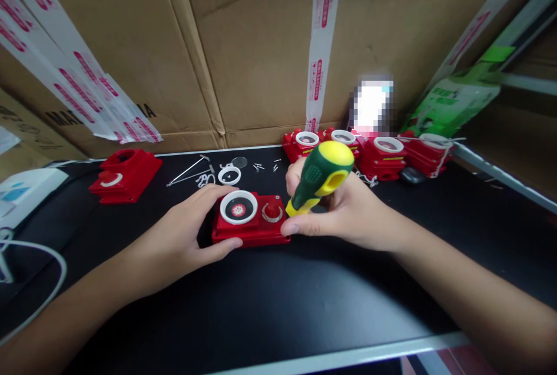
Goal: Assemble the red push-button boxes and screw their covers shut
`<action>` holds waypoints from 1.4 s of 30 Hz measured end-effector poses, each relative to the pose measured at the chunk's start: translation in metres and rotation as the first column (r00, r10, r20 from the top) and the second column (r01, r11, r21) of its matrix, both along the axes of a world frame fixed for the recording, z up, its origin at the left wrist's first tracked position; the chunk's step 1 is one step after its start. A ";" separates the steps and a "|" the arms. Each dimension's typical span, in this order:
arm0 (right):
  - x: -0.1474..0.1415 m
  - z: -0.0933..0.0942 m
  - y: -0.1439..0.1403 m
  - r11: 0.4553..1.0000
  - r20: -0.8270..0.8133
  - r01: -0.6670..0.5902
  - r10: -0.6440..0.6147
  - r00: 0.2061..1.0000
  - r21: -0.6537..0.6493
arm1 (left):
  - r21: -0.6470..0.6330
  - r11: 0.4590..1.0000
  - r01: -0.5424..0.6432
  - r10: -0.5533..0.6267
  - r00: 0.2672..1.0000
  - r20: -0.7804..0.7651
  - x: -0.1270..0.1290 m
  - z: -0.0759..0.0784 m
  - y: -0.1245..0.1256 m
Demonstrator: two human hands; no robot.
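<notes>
Our left hand holds the red box by its left end, thumb along the near side and fingers round the far one, the gap between them just as wide as the box. The box lies flat on the black table, in front of us. Set in its top is a round window with a white rim, showing a black face and a red centre; beside it stands a red knob. What else the box contains we cannot see.

Our right hand has its fingers wrapped round a green and yellow screwdriver, upright but leaning, at the box's right end. Its tip is hidden, so we cannot tell if it touches a screw.

Behind our left hand sits a red case with a dark round opening; its inside is too dark to read. Nearer the middle lie thin metal rods, a loose white ring, a clear disc and small screws, all straight on the table. At the right, more red boxes stand in a row, with white-rimmed windows. Behind are a large cardboard box, taped, and a green pouch, their contents hidden from us.
</notes>
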State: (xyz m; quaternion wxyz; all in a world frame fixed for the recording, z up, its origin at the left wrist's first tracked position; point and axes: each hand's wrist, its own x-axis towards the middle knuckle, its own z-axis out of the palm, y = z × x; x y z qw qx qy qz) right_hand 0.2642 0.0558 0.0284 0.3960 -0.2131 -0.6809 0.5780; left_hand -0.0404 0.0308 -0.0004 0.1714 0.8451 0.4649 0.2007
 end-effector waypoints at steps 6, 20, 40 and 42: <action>0.017 0.006 0.001 0.993 0.121 -0.113 0.114 0.986 -0.018 | -0.021 1.000 -0.014 0.014 1.000 0.005 0.000 0.001 0.001; -0.001 -0.009 0.003 0.997 0.027 0.051 -0.050 0.998 -0.049 | -0.033 0.999 -0.018 0.018 1.000 0.005 0.000 0.002 -0.001; 0.018 0.005 0.003 0.998 0.137 0.036 -0.043 0.990 0.054 | -0.025 0.999 -0.020 0.021 1.000 0.002 0.002 0.003 0.000; 0.016 0.003 0.002 0.996 0.130 0.063 -0.070 0.989 0.058 | -0.016 1.000 -0.024 0.024 1.000 -0.003 0.002 0.003 0.000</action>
